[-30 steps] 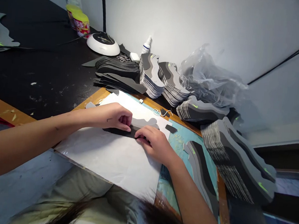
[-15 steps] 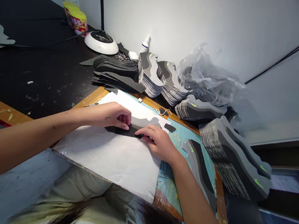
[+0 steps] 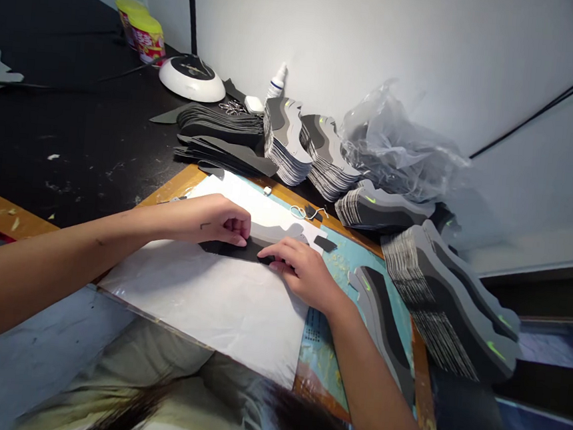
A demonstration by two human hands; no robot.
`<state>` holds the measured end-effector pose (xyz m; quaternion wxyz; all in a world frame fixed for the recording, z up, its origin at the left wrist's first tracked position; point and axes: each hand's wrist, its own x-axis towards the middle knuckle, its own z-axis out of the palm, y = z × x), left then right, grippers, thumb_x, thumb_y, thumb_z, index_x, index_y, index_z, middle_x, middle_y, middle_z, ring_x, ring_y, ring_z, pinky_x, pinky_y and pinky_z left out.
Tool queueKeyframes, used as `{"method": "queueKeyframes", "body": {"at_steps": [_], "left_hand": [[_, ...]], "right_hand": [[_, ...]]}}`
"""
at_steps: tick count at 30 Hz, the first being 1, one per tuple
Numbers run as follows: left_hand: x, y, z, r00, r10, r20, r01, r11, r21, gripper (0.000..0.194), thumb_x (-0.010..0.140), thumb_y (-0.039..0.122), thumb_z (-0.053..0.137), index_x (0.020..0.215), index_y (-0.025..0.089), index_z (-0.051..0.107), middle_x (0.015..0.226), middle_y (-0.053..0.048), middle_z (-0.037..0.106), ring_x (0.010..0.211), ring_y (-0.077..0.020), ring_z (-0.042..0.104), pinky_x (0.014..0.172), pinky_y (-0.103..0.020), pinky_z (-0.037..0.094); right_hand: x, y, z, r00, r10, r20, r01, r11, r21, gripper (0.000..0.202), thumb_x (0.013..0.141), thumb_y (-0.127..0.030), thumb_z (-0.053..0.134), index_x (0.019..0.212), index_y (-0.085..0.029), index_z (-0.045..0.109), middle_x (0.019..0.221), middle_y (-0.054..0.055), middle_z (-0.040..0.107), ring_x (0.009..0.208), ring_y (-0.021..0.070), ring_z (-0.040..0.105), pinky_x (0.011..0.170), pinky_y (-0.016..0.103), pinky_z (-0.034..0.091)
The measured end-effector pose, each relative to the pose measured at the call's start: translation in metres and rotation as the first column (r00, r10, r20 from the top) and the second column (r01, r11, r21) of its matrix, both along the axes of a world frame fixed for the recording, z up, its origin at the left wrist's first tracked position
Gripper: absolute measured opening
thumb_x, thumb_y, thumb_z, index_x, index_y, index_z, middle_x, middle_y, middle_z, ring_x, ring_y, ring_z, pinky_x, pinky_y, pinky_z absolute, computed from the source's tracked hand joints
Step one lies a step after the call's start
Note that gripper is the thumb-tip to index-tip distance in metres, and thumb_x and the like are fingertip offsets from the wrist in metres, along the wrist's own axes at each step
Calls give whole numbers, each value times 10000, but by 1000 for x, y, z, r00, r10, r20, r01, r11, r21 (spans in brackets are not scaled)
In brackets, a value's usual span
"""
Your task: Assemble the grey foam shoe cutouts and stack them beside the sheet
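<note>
A shoe upper panel (image 3: 258,247), light grey along its far side and black along its near side, lies on a white sheet (image 3: 199,301) in front of me. At its left part my left hand (image 3: 228,223) is closed, fingers curled, thumb and forefinger pinching at the dark strip. My right hand (image 3: 299,270) bends over the right part, forefinger and thumb closed on the black edge. The fingers hide parts of the panel. To the right, another grey and black upper panel (image 3: 382,324) with a green swoosh rests on the blue board (image 3: 327,325).
Stacked upper panels (image 3: 439,302) stand at the right, with more stacks (image 3: 287,141) along the wall. Black pieces (image 3: 224,126) lie piled behind the sheet. Farther back are a crumpled plastic bag (image 3: 403,145), a white bottle (image 3: 277,82), a lamp base (image 3: 193,78) and yellow-lidded tubs (image 3: 149,36).
The view has shifted very slightly. Both hands stay at the same places on the panel, with hardly any visible movement of the fingers.
</note>
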<state>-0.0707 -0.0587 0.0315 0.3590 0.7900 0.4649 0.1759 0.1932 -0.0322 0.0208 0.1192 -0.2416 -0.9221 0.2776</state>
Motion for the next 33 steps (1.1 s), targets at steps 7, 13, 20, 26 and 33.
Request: {"method": "queueKeyframes", "body": {"at_steps": [7, 13, 20, 26, 33], "left_hand": [[1, 1, -2, 1000, 20, -1, -20, 1000, -14, 219, 846, 392, 639, 883, 190, 717, 700, -9, 673, 612, -136, 592, 551, -212, 389], [1, 2, -6, 999, 37, -25, -37, 999, -2, 202, 828, 383, 657, 883, 198, 718, 707, -5, 681, 604, -130, 589, 549, -211, 388], [1, 2, -5, 999, 28, -26, -28, 1000, 0, 194, 833, 380, 661, 880, 197, 708, 702, -5, 680, 603, -131, 586, 553, -211, 390], [-1, 2, -4, 1000, 2, -26, -3, 1000, -13, 225, 830, 406, 670, 909, 197, 698, 728, -6, 681, 629, -136, 594, 566, -213, 397], [0, 3, -3, 999, 6, -50, -8, 999, -42, 227, 825, 396, 676, 896, 181, 688, 725, -9, 674, 618, -137, 573, 560, -222, 385]], "right_hand": [[-1, 0, 0, 1000, -1, 3, 1, 1000, -6, 320, 907, -61, 519, 1120, -252, 661, 1048, 33, 652, 922, 162, 586, 805, 286, 423], [-1, -1, 0, 1000, -6, 11, 6, 1000, 1, 308, 912, -66, 530, 1125, -244, 664, 1033, 32, 647, 923, 161, 584, 818, 289, 424], [0, -1, -1, 1000, -2, 6, 2, 1000, 15, 293, 931, -95, 522, 1137, -252, 660, 1032, 34, 641, 932, 165, 579, 826, 292, 426], [0, -1, -2, 1000, -2, 4, 2, 1000, 12, 283, 933, -105, 529, 1136, -250, 662, 1024, 34, 639, 932, 166, 578, 829, 294, 427], [0, -1, -2, 1000, -9, -2, 9, 1000, 11, 295, 928, -85, 524, 1128, -247, 667, 1015, 31, 637, 921, 164, 570, 821, 289, 423]]}}
